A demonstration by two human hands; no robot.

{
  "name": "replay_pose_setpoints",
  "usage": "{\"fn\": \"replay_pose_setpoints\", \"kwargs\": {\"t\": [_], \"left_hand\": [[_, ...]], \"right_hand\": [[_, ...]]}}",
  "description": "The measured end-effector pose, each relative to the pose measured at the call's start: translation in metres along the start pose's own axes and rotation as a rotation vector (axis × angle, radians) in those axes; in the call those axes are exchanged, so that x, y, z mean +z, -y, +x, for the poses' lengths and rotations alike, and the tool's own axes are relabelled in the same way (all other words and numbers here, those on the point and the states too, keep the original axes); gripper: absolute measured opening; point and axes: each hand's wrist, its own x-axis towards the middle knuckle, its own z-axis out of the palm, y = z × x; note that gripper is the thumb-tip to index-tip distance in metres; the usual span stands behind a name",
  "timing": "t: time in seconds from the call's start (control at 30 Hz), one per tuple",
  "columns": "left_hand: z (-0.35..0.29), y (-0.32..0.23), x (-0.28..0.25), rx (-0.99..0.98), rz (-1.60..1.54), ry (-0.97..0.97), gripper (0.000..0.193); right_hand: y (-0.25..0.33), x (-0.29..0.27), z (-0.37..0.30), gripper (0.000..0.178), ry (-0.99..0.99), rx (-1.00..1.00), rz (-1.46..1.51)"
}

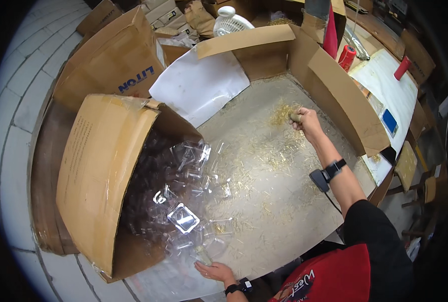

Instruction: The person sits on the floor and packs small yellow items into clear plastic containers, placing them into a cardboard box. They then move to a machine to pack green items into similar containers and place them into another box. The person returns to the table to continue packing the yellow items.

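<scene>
My right hand (307,123) is closed in a pinch beside a small pile of thin gold-coloured, straw-like pieces (280,115) on the work surface. A small dull olive shape shows at its fingertips; I cannot make out whether it is a held thing or a finger cover. Near the front edge, my left hand (215,272) has its fingers at a small clear plastic box (202,255) with something pale green-yellow in it. Beyond it, many clear plastic boxes (183,218) spill from a cardboard box (105,176) lying on its side. More gold pieces (279,153) are scattered across the surface.
Cardboard walls (347,95) edge the grey work surface (294,206) at the back and right. A white sheet (198,83) leans at the back left. On the right side table lie a blue flat object (389,122) and red spools (402,68). A white plastic basket (230,22) stands behind.
</scene>
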Motion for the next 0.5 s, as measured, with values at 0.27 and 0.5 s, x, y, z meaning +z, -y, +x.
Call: {"fn": "replay_pose_setpoints", "kwargs": {"t": [0.27, 0.5], "left_hand": [[0.0, 0.004, -0.003, 0.002, -0.031, 0.014, 0.059], [-0.001, 0.0, -0.009, -0.009, -0.045, 0.037, 0.061]], "right_hand": [[0.019, 0.001, -0.064, 0.007, 0.085, -0.173, 0.073], [-0.036, -0.015, -0.124, 0.023, 0.25, -0.412, -0.925]]}}
